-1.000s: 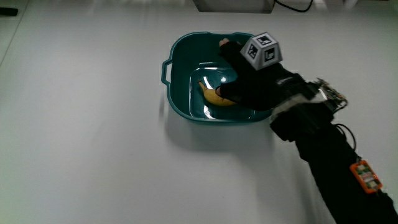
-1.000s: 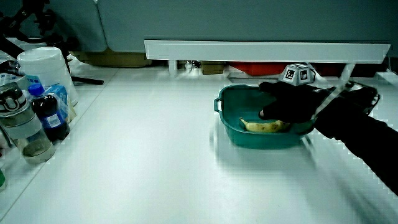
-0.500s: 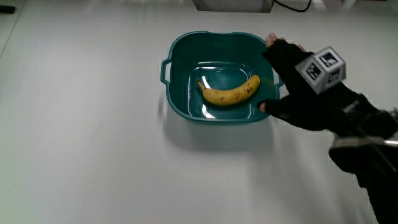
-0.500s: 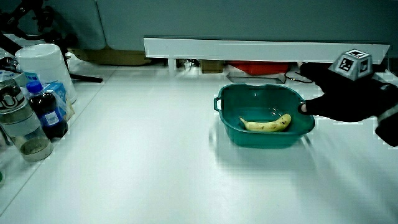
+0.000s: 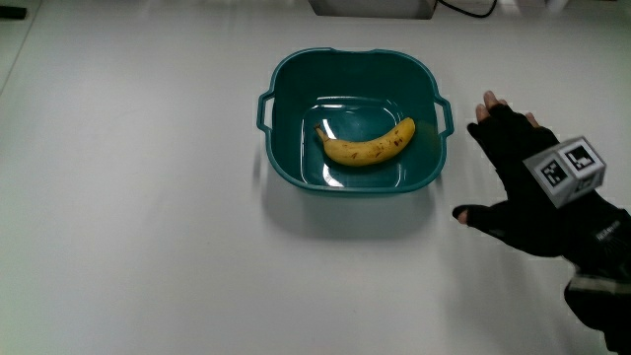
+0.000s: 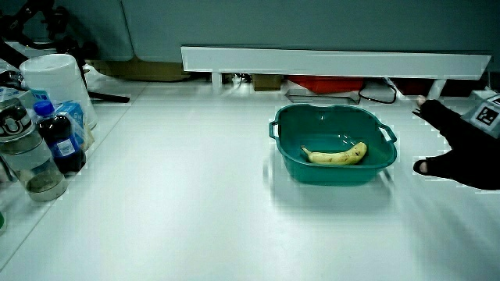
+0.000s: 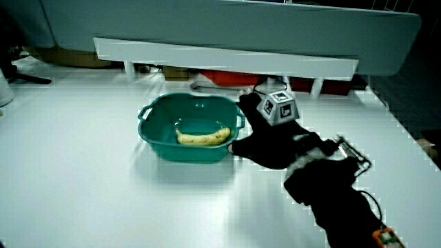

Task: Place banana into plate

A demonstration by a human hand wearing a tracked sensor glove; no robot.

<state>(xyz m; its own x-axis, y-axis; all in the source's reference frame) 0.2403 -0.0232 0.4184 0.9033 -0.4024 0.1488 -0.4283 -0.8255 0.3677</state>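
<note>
A yellow banana (image 5: 370,148) lies inside the teal plate (image 5: 286,99), a deep dish with two small handles; both show in both side views, banana (image 6: 334,156) in plate (image 6: 293,129), banana (image 7: 202,137) in plate (image 7: 155,124). The hand (image 5: 513,177) hovers over the bare table beside the plate, apart from it, fingers spread and holding nothing. It appears in both side views too, hand (image 6: 461,148) and hand (image 7: 269,141), with the patterned cube (image 5: 569,170) on its back.
Bottles and a white container (image 6: 58,90) stand at the table's edge in a side view. A low white partition (image 6: 336,62) runs along the table, with cables and a red object under it.
The hand let go of the banana and drew out of the plate, moving away over the table beside it. The banana stays lying in the plate.
</note>
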